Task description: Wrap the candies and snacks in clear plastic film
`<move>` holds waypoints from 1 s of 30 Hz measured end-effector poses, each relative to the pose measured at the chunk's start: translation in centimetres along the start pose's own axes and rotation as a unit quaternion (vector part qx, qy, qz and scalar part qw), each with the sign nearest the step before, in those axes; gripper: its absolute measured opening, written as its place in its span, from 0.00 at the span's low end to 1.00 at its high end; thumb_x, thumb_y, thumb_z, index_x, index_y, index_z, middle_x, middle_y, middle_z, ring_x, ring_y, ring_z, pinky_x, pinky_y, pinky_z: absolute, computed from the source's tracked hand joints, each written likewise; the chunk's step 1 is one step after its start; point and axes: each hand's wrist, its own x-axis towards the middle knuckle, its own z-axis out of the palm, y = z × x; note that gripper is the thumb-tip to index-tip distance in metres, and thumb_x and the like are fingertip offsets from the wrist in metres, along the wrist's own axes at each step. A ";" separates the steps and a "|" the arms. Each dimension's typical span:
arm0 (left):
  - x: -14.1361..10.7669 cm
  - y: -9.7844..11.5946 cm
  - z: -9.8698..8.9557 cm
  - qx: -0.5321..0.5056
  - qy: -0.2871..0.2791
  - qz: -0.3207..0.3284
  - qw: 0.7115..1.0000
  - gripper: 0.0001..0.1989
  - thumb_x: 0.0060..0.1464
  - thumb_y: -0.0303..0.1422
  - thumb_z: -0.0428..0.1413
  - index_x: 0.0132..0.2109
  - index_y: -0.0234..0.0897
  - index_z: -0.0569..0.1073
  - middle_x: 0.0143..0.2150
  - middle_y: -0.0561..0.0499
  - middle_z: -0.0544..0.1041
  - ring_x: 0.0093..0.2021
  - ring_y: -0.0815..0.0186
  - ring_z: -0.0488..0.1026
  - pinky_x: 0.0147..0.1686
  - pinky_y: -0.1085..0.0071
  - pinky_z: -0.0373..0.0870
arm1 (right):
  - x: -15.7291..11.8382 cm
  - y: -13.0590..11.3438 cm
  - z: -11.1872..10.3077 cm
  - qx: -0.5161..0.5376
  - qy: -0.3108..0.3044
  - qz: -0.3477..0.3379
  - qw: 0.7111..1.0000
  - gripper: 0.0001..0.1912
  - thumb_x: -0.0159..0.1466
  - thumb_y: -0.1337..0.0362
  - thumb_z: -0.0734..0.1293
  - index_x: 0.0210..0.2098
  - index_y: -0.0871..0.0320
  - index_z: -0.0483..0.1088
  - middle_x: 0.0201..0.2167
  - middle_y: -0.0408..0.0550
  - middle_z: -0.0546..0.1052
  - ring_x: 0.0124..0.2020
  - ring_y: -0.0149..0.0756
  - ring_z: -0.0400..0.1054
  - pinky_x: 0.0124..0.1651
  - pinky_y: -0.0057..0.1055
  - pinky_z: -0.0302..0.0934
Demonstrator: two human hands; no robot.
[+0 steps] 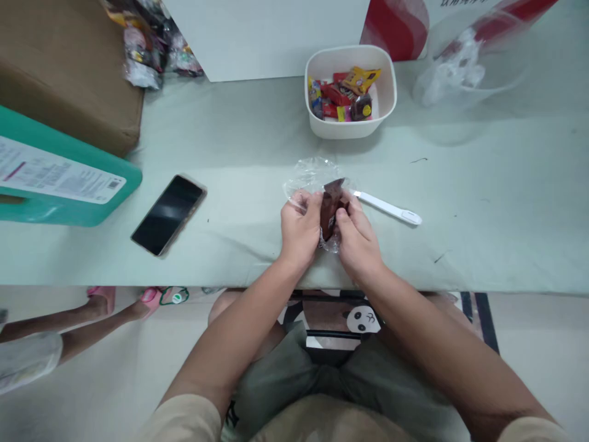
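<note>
Over the table's front part, both of my hands are closed close together around a small dark brown snack packet (329, 215) and a crinkled clear plastic bag (309, 175). My left hand (300, 230) grips the bag, its thumb against the packet's left edge. The packet's right side is pinched by my right hand (359, 236), thumb on top. The bag spreads out behind my fingers and shows again below the packet. Part of the packet is hidden by my fingers. A white slim-handled tool (391, 210) lies just right of my right hand, its tip partly hidden.
Beyond my hands stands a white tub (352, 130) of colourful wrapped snacks. A clear container (460, 98) is at back right. Left are a phone (169, 215), a green box (92, 202), a cardboard box (69, 67) and bagged snacks (142, 58). Another person's legs (105, 322) show lower left.
</note>
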 end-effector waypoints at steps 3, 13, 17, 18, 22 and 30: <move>-0.3 -0.2 -0.2 0.039 -0.029 0.029 0.998 0.22 0.57 0.45 0.65 0.26 0.38 0.64 0.22 0.59 0.63 0.23 0.75 0.61 0.25 0.77 0.61 | 0.0 -0.1 0.5 0.009 -0.009 0.003 1.000 0.32 0.62 0.40 0.69 0.56 0.52 0.61 0.59 0.54 0.73 0.62 0.43 0.68 0.68 0.44 0.62; 0.9 -1.0 -0.4 -0.038 0.018 0.062 0.997 0.23 0.57 0.47 0.65 0.28 0.38 0.64 0.23 0.59 0.62 0.23 0.74 0.61 0.24 0.76 0.60 | 0.9 -0.4 1.1 0.136 0.049 0.070 0.987 0.21 0.56 0.48 0.72 0.39 0.53 0.65 0.34 0.43 0.74 0.35 0.34 0.71 0.41 0.34 0.70; 0.8 -0.8 -0.5 -0.027 0.038 0.081 0.996 0.24 0.55 0.49 0.66 0.27 0.38 0.64 0.24 0.58 0.62 0.24 0.75 0.60 0.26 0.77 0.61 | 1.1 -0.6 1.2 0.129 0.049 0.064 0.988 0.14 0.53 0.60 0.69 0.38 0.53 0.65 0.33 0.42 0.73 0.34 0.34 0.70 0.42 0.34 0.70; 0.7 -0.5 -0.6 -0.021 0.032 0.088 0.995 0.24 0.54 0.50 0.66 0.28 0.38 0.65 0.25 0.58 0.63 0.25 0.75 0.61 0.26 0.77 0.62 | 1.2 -0.6 1.1 0.113 0.046 0.058 0.991 0.14 0.52 0.62 0.68 0.39 0.54 0.65 0.34 0.42 0.74 0.36 0.35 0.71 0.43 0.35 0.70; 0.6 0.7 -0.9 0.052 -0.061 0.121 0.989 0.27 0.41 0.48 0.74 0.43 0.41 0.75 0.39 0.53 0.74 0.34 0.71 0.72 0.35 0.75 0.69 | 1.2 -0.8 0.6 0.025 0.015 0.027 0.999 0.14 0.56 0.61 0.70 0.42 0.54 0.69 0.40 0.46 0.78 0.43 0.38 0.73 0.51 0.39 0.70; 1.6 0.6 -0.7 -0.012 -0.010 0.018 1.000 0.16 0.60 0.41 0.63 0.31 0.38 0.69 0.25 0.57 0.65 0.24 0.73 0.64 0.26 0.77 0.64 | 1.4 -1.1 0.4 0.118 0.020 0.119 0.986 0.21 0.57 0.53 0.75 0.44 0.54 0.71 0.38 0.44 0.81 0.39 0.37 0.77 0.47 0.40 0.72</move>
